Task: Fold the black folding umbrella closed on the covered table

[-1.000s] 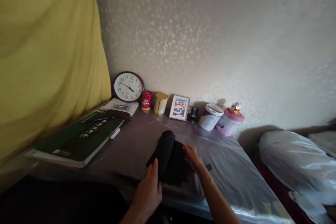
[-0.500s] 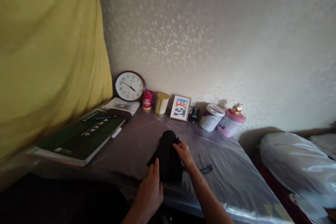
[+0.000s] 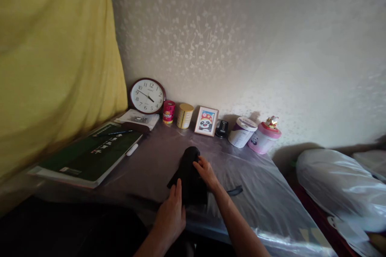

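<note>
A black cloth item [image 3: 190,176] lies folded on the plastic-covered table [image 3: 150,168], its rounded end toward the wall. My left hand [image 3: 171,211] rests at its lower left edge, fingers together and pressed on the cloth, the thumb partly under it. On its right side my right hand [image 3: 206,172] pinches the cloth's upper edge between thumb and fingers. A small dark strap [image 3: 235,190] lies on the table to the right of my right forearm.
Along the wall stand a clock [image 3: 147,95], red tin [image 3: 168,112], yellow can [image 3: 185,115], panda picture [image 3: 206,121], black object [image 3: 222,128], white tub [image 3: 242,132] and pink tub [image 3: 264,138]. A green book [image 3: 90,154] lies left, plastic bags [image 3: 340,184] right.
My right hand has moved slightly left along the cloth's upper edge, and the small raised flap there now lies lower. The whole view has shifted a little.
</note>
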Available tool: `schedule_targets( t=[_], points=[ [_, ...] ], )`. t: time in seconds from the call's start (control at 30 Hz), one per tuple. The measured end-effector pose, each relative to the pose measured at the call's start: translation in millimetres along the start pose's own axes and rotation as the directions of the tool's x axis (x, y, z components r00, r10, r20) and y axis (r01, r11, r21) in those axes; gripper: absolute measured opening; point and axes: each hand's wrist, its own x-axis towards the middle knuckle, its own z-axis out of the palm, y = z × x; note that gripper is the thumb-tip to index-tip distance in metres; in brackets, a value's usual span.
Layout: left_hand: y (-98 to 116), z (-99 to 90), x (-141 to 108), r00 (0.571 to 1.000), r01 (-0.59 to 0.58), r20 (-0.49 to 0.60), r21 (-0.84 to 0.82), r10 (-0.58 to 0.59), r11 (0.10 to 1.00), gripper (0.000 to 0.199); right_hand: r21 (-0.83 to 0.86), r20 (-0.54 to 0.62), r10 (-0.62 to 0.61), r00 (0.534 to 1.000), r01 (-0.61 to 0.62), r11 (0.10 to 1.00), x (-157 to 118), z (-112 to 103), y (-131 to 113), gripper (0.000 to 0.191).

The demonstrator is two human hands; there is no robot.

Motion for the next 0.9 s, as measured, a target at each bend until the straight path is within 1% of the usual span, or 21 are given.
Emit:
schedule_targets(
  t=[0.1,0.27,0.4,0.57,0.73,0.83,0.9],
  points=[
    [-1,0.7,1,1.0,-0.001,-0.004,0.008,0.001,1.0,0.067,0.015,0.008,0.031,0.999,-0.031,0.999,-4,1,-9,0.041],
    [-4,0.8,2,1.0,0.004,-0.017,-0.029,-0.005,1.0,0.067,0.182,0.149,0.099,0.984,-0.126,0.975,-15,1,-27,0.045],
    [-4,1.4,2,1.0,-0.003,-0.014,-0.031,0.002,1.0,0.066,0.258,0.226,0.142,0.964,-0.2,0.945,-20,0,-31,0.049],
    [-7,4.2,4,1.0,0.004,-0.02,-0.018,-0.005,1.0,0.065,0.275,0.29,0.174,0.941,-0.256,0.927,-19,1,-35,0.051],
    [-9,5.9,5,1.0,-0.003,-0.02,-0.023,0.002,1.0,0.064,0.288,0.376,0.135,0.917,-0.254,0.924,-15,2,-43,0.041],
    [-9,5.9,3,0.999,-0.009,-0.046,-0.067,0.005,0.998,0.065,0.229,0.372,0.1,0.923,-0.195,0.954,-12,6,-43,0.041],
    [-8,4.2,2,0.996,-0.024,-0.087,-0.133,0.012,0.991,0.074,0.17,0.357,0.068,0.932,-0.136,0.976,-11,9,-41,0.044]
  ],
)
